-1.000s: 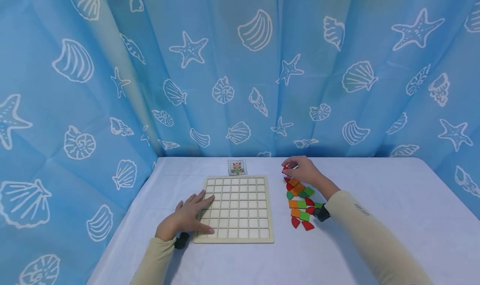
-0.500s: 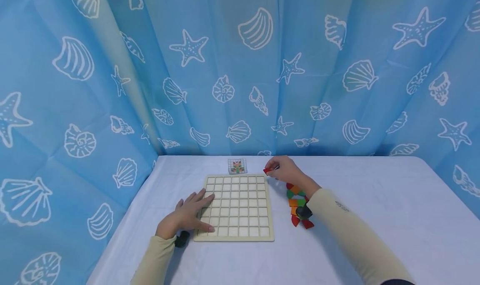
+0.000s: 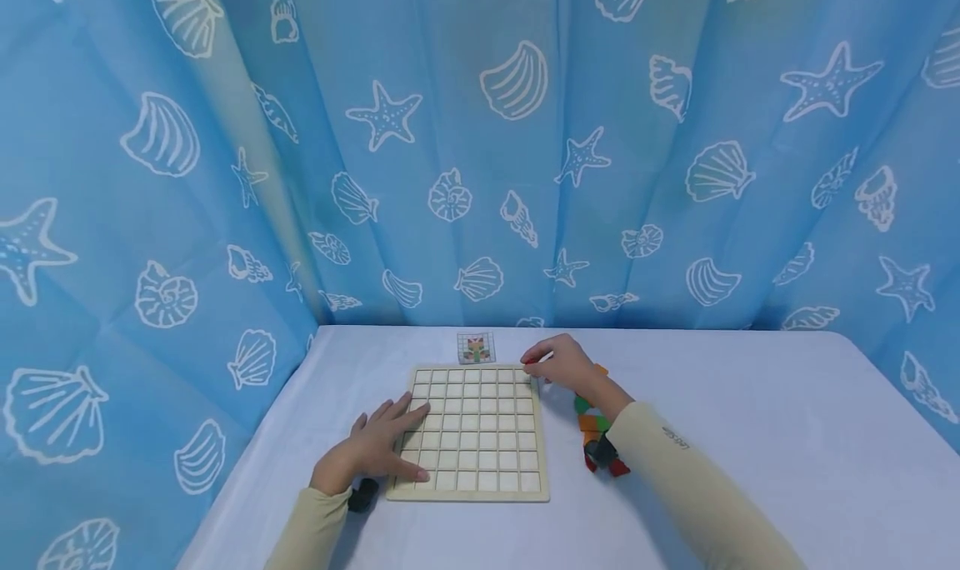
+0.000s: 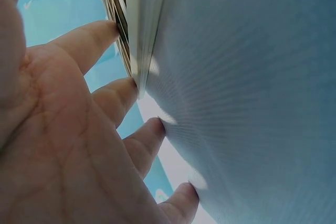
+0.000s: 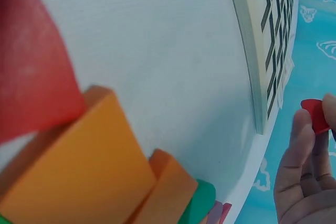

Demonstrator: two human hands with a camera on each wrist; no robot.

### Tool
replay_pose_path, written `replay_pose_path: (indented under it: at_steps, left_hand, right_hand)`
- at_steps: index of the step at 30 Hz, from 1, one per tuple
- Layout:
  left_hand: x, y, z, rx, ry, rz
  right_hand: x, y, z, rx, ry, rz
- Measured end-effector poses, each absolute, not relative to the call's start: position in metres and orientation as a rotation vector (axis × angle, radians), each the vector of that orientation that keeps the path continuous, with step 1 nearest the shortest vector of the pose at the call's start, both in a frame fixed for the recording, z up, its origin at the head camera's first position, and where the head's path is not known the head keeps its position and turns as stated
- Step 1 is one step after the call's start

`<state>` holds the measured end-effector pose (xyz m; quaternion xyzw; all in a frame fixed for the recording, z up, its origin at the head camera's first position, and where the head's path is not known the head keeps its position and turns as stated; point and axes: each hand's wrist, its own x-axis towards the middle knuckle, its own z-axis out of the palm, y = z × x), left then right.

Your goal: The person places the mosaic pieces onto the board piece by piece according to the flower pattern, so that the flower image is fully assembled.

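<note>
A pale square board (image 3: 468, 497) with a grid of white cells lies on the table. My left hand (image 3: 375, 447) rests over its left side, fingers spread; in the left wrist view some fingertips (image 4: 126, 88) touch the board's edge and others reach past it to the cloth. At the board's far right corner is my right hand (image 3: 564, 365), pinching a small red block (image 5: 315, 115) between thumb and fingers. One side of that block looks curved in the right wrist view.
Right of the board lie several flat blocks, orange (image 5: 89, 166), green (image 5: 199, 200) and red (image 5: 31, 66), partly hidden under my right forearm. Behind the board sits a small card (image 3: 476, 348) with a coloured grid pattern. A blue shell-print curtain (image 3: 450, 137) borders the table's back and left.
My right hand has carried the red block leftward from the far end of the block group to the board's far right corner. The left hand stays on the board. The head view has tilted slightly up.
</note>
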<state>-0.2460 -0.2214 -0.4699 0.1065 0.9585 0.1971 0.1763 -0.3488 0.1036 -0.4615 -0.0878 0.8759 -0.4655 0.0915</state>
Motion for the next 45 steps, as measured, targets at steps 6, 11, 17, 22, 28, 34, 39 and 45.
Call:
replay_pose_path:
  at_steps: [6,11,17,22,28,34,39,45]
  left_hand:
    - [-0.247,-0.223,-0.471,0.336,2.723,0.568]
    - [-0.246,-0.223,-0.47,0.355,2.722,0.569]
    - [-0.242,-0.222,-0.47,0.356,2.72,0.57]
    - [-0.241,-0.218,-0.469,0.344,2.721,0.584]
    - [-0.243,-0.219,-0.469,0.331,2.722,0.555]
    - [-0.242,-0.221,-0.467,0.335,2.717,0.566]
    - [-0.242,-0.222,-0.467,0.329,2.718,0.566]
    - [-0.244,-0.223,-0.469,0.338,2.718,0.555]
  right_hand:
    - [-0.347,0.104,-0.463,-0.252,2.565,-1.488]
    - [-0.346,0.098,-0.463,-0.16,2.538,-1.5]
    - [-0.345,0.089,-0.461,-0.125,2.529,-1.519]
    - [-0.345,0.084,-0.462,-0.115,2.487,-1.548]
    - [-0.346,0.079,-0.465,-0.099,2.5,-1.484]
    - [-0.347,0.073,-0.468,-0.13,2.482,-1.512]
    - [-0.347,0.067,-0.466,-0.125,2.394,-1.592]
    - [-0.347,0.059,-0.471,-0.136,2.464,-1.514]
